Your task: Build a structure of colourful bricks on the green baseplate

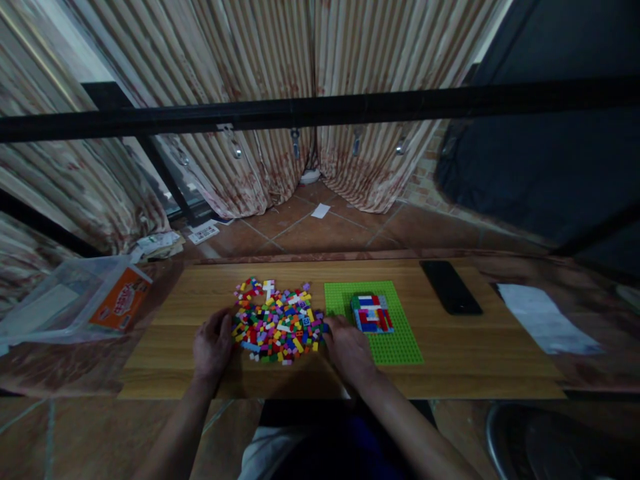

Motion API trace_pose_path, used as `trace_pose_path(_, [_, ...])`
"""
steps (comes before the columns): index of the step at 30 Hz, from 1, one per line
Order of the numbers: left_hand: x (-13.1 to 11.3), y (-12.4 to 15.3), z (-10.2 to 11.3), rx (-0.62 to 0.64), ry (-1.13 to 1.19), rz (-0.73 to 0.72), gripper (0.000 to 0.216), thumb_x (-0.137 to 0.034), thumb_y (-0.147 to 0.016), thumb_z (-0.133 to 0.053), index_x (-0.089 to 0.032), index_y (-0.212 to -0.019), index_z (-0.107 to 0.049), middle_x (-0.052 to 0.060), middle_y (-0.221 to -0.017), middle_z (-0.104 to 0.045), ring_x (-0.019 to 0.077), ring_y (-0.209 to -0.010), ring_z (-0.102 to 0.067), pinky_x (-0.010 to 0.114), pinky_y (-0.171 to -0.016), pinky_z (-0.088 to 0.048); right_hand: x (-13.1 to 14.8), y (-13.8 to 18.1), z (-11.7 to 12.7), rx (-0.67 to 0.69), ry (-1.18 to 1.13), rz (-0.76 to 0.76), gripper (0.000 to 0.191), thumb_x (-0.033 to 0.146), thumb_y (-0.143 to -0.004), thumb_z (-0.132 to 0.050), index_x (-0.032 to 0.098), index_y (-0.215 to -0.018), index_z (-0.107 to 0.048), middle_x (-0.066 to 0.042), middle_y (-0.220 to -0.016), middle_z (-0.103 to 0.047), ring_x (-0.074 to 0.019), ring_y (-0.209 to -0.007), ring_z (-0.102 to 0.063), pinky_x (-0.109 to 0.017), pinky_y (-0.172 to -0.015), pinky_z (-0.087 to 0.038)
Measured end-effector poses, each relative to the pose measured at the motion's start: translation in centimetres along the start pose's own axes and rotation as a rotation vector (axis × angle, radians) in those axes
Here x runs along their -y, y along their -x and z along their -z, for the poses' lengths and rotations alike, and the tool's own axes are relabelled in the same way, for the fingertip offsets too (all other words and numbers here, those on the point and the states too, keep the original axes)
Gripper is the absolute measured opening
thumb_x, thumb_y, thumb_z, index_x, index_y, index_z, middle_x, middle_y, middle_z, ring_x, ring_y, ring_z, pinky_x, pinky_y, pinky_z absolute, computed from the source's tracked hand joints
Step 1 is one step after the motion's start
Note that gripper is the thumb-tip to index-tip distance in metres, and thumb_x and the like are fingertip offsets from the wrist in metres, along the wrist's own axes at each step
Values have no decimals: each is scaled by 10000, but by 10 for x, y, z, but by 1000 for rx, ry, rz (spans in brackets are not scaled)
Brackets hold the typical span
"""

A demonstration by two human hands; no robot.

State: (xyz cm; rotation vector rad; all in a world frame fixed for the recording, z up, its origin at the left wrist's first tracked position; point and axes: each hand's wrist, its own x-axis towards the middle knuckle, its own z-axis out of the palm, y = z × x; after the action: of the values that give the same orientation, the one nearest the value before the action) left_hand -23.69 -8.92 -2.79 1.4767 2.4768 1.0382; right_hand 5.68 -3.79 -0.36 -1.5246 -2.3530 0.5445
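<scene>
A heap of small, many-coloured toy bricks (285, 327) lies loose on the wooden board. My left hand (213, 343) rests against the heap's left edge, its fingers curled together; whatever they may hold is hidden. At the right edge of the heap is my right hand (347, 347), closed in a pinch. A dark blue brick shows by its fingertips, but I cannot tell whether it is gripped. Just beyond that hand lies a green studded baseplate (403, 340). On it stands a low block of joined bricks (373, 313) in red, white, blue and green.
A black phone (450, 287) lies on the right part of the wooden board (175, 333). White paper (545, 317) is beyond the board's right end. To the left stands a clear plastic box (65, 300) with an orange label. A dark metal rail (310, 113) crosses before striped curtains.
</scene>
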Motion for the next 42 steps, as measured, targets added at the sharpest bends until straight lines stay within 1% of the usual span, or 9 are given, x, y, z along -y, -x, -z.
trace_pose_path(4, [1, 0, 0, 2, -33, 18, 418, -425, -889, -414, -164, -1094, -669, 114, -1038, -723, 244, -968, -671, 341, -827, -527, -2, 4, 0, -85, -149, 10, 237, 159, -870, -511, 177, -1076, -627, -122, -1062, -684, -248, -980, -663, -363, -844, -517])
trace_pose_path(6, [1, 0, 0, 0, -28, 8, 411, -423, -887, -419, -167, -1088, -670, 111, -1033, -724, 245, -967, -671, 342, -829, -526, -4, 7, 0, -142, -259, 1, 230, 187, -866, -522, 185, -1068, -630, -109, -1042, -700, -243, -966, -671, -371, -853, -520])
trace_pose_path(11, [1, -1, -1, -2, -9, 15, 408, -422, -884, -419, -170, -1081, -672, 106, -1012, -728, 244, -948, -676, 343, -820, -531, -13, 18, 5, -215, -604, -105, 208, 249, -827, -554, 214, -1012, -642, -35, -854, -730, -183, -733, -690, -308, -688, -540])
trace_pose_path(13, [1, -1, -1, 4, -7, 19, 419, -429, -884, -416, -165, -1088, -669, 110, -1023, -726, 244, -943, -677, 347, -816, -536, -18, 24, 8, -247, -695, -145, 210, 265, -810, -562, 215, -994, -651, -20, -816, -726, -172, -710, -681, -296, -670, -534])
trace_pose_path(20, [2, 0, -1, 2, -8, 31, 421, -449, -877, -439, -173, -1104, -660, 107, -1036, -722, 250, -969, -676, 359, -839, -539, -54, 48, 12, -347, -889, -277, 240, 324, -755, -647, 218, -962, -709, -56, -961, -736, -217, -890, -685, -369, -828, -533])
trace_pose_path(26, [2, 0, -1, 11, 16, 43, 422, -449, -868, -462, -169, -1115, -658, 115, -1068, -719, 257, -992, -675, 367, -858, -536, -92, 57, 25, -435, -841, -454, 370, 457, -751, -665, 184, -995, -714, -104, -972, -745, -252, -874, -695, -414, -815, -545])
trace_pose_path(30, [3, 0, -1, 8, 10, 53, 429, -445, -854, -478, -168, -1128, -657, 118, -1059, -723, 261, -975, -681, 365, -832, -544, -108, 49, 35, -514, -694, -436, 383, 475, -770, -626, 179, -995, -720, -114, -980, -748, -262, -869, -702, -422, -813, -546])
trace_pose_path(37, [2, -3, -1, -7, -25, 48, 389, -430, -836, -497, -186, -1083, -672, 103, -1003, -737, 264, -932, -692, 362, -785, -553, -104, 22, 42, -535, -572, -447, 323, 411, -762, -609, 166, -931, -736, -110, -907, -762, -261, -825, -709, -396, -769, -543])
trace_pose_path(42, [2, -3, -1, 10, -51, 59, 397, -425, -842, -485, -182, -1096, -669, 111, -1037, -731, 264, -954, -688, 365, -800, -553, -101, 14, 39, -523, -491, -433, 281, 399, -759, -619, 176, -877, -744, -98, -877, -761, -249, -785, -705, -372, -729, -534])
